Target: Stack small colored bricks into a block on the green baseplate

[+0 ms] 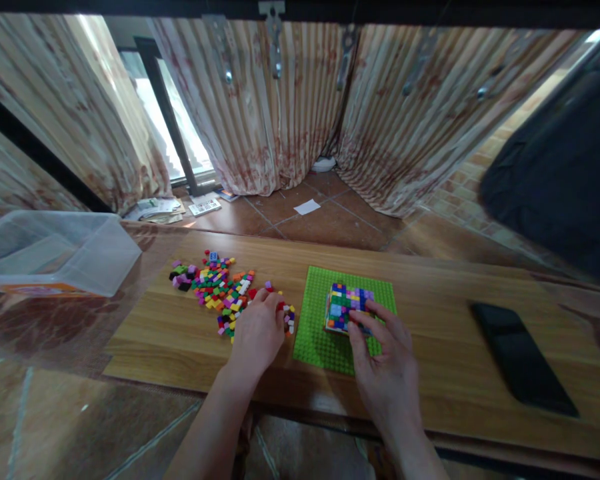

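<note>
A small block built of many-coloured toy bricks stands on a green studded baseplate. My right hand reaches over its near right side, thumb at the front edge and fingertips on its top; it is closed on the block. Whether a loose brick also sits under those fingertips is unclear. Left of the baseplate lies a loose pile of small coloured bricks. Fingers bent and together, my left hand dips into the pile's right end; what its fingertips pinch, if anything, is hidden.
A black phone lies at the right of the wooden board. A clear plastic bin stands at the far left. Beyond the board are striped curtains, papers on the tiled floor and a dark bulky object.
</note>
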Available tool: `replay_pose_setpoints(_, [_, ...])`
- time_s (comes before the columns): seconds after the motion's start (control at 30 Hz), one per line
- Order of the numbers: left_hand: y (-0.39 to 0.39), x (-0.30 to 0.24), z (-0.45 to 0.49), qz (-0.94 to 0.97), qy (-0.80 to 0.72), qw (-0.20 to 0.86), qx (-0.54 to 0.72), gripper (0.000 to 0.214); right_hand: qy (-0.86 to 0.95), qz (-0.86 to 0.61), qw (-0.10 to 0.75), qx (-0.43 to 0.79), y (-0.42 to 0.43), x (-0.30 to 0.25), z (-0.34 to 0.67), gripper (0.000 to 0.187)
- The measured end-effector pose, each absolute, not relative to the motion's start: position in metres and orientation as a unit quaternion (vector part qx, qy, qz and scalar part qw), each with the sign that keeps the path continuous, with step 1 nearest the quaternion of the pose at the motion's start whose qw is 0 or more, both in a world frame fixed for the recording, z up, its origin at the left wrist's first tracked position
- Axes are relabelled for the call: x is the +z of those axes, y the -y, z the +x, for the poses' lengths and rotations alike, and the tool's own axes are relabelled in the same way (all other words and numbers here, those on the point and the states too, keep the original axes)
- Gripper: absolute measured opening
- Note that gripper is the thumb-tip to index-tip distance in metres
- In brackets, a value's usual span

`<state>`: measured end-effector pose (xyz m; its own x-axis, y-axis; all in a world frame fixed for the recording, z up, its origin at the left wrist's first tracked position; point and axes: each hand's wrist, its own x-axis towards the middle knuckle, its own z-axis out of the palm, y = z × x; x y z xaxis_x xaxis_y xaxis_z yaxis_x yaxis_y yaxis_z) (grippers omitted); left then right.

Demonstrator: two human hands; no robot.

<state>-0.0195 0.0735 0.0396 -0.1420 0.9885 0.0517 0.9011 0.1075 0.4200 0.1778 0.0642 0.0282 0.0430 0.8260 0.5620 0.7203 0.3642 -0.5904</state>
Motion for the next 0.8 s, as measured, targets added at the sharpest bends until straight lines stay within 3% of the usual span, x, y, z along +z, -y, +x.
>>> replay_pose_setpoints(0.13, [-0.076,0.041,-0.023,0.636,-0.71,0.155,0.258,0.016,0.686,-0.556,0.467,0.038,-0.063,0.031,0.177,0.016])
replay_pose_setpoints(0.27, [-0.073,0.048,-0.02,0.62,-0.65,0.266,0.349,0.014,0.69,-0.523,0.5,0.032,-0.059,0.039,0.173,0.021])
replay_pose_setpoints(0.43, [-0.063,0.055,-0.003,0.608,-0.514,0.416,0.439,0.014,0.676,-0.499,0.521,0.148,-0.052,0.047,0.161,0.019])
replay_pose_setpoints(0.8, [-0.053,0.054,0.016,0.587,-0.491,0.436,0.474,0.016,0.587,-0.514,0.546,0.305,-0.046,0.051,0.153,0.011])
